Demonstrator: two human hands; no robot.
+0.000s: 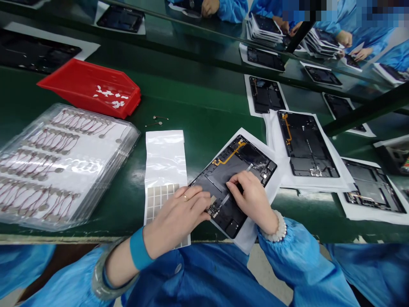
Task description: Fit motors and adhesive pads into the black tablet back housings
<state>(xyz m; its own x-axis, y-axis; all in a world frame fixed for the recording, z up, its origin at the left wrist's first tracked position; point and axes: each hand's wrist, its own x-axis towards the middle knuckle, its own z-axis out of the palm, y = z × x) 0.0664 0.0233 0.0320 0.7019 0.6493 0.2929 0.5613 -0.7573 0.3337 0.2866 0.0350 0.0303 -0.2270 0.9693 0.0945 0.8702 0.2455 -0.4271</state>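
A black tablet housing [217, 179] with an orange flex cable [230, 157] lies slanted on white paper in front of me. My left hand [182, 213] rests over its lower left edge, fingers together and thumb tucked in. A small grey-beige adhesive patch [212, 199] shows at those fingertips, beside a little circuit board [213, 209]. My right hand [251, 196] lies on the housing's right side, thumb and forefinger pinched above the inner surface; whatever they hold is hidden. Under my left wrist is a sheet of adhesive patches [159, 198], partly covered.
At left, clear plastic trays [118, 157] hold several coin cells with wires. Behind them stands a red bin [86, 81] with white scraps. Two loose wired cells [159, 123] lie near the sheet. More housings [308, 145] sit at right, below a dark bar [367, 108]. Co-workers' hands [345, 38] work opposite.
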